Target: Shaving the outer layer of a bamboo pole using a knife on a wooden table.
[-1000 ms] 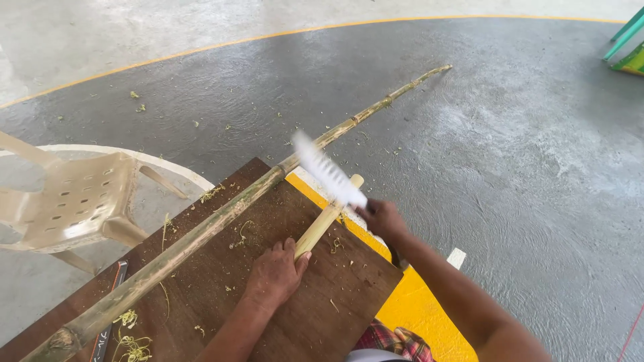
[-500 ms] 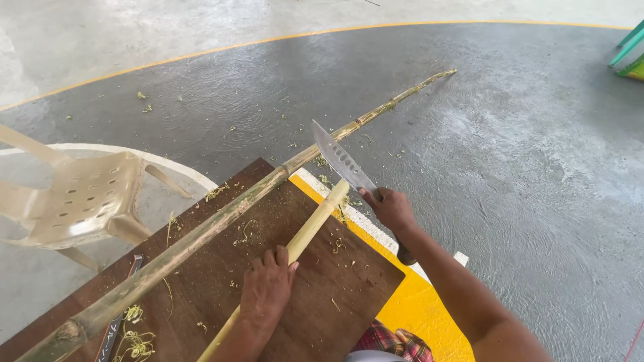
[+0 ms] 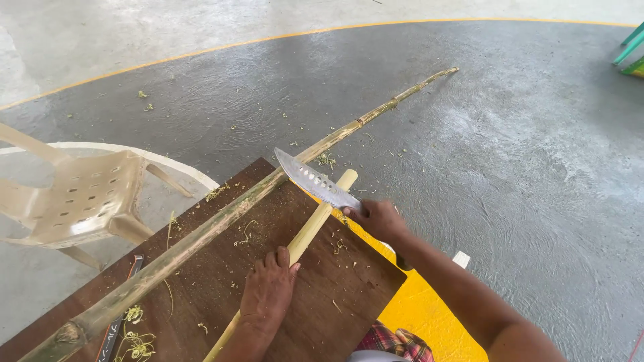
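- Grey concrete floor (image 3: 523, 174) fills the view, a curved yellow painted line (image 3: 201, 50) across it at 11 o'clock.
- Dark wooden board (image 3: 315, 295) is my work surface, running from centre down to 7 o'clock; a bright yellow surface (image 3: 422, 315) shows under its 5 o'clock edge.
- Long bamboo pole (image 3: 221, 224) lies diagonally across the board, thick end at 7 o'clock, thin tip out on the floor at 1 o'clock.
- Pale plastic chair (image 3: 74, 201) lies tipped on its side at 9 o'clock, close to the board; it crowds that side if the pole swings.
- Short peeled bamboo stick (image 3: 315, 224) is the piece being worked: on the board at centre, just beside the long pole, pointing to 1 o'clock.
- My left hand (image 3: 268, 295) is pressed flat over the stick, fingers wrapped on it, pinning it down.
- My right hand (image 3: 382, 221) is closed around the handle of a big knife (image 3: 315, 181), blade lying across the stick's top end, tip towards 11 o'clock.
- Risk, my read: the left hand sits on the same stick below the blade, so a slip along the smooth surface could run the edge at those fingers.
- Risk: the round stick could roll under the cut since only one hand pins it.
- Green shavings (image 3: 137, 345) litter the board and floor; a flat dark strip (image 3: 121, 315) lies under the pole at 7 o'clock, kind unclear.
- Green chair legs (image 3: 630, 57) at 2 o'clock, well apart.
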